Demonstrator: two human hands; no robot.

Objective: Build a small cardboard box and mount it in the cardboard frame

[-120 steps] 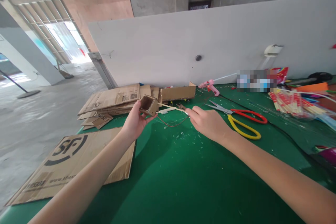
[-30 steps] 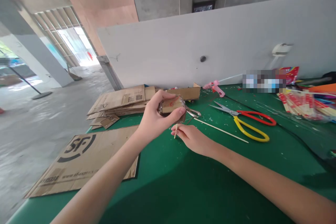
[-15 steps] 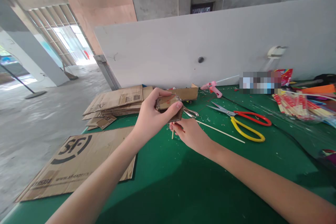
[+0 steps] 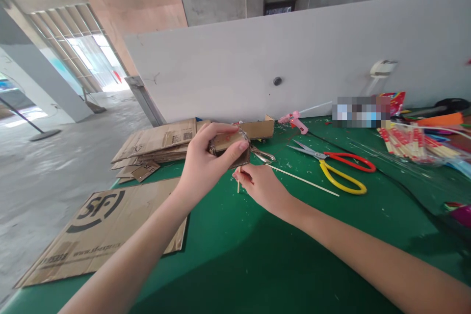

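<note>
Between its thumb and fingers, my left hand (image 4: pixel 206 157) grips a small cardboard box (image 4: pixel 240 157) with rough edges, held up over the table. Just below the box, my right hand (image 4: pixel 259 181) pinches a short wooden stick (image 4: pixel 239 184) that points downward. Whether the stick's upper end goes into the box or only touches it, I cannot tell. Behind my right hand lie silver pliers or scissors (image 4: pixel 267 156), partly hidden. A long thin stick (image 4: pixel 305 179) rests on the green table to the right.
Red-and-yellow-handled scissors (image 4: pixel 331 164) lie to the right, with a pink glue gun (image 4: pixel 294 120) behind. A bag of sticks (image 4: pixel 405 144) sits far right. Left are a flat cardboard sheet (image 4: pixel 147 225) and stacked cardboard (image 4: pixel 154 144). A white panel (image 4: pixel 221 73) stands along the back.
The whole view has shifted slightly. Both hands keep their hold on the box and the short stick, with hardly any movement relative to each other.
</note>
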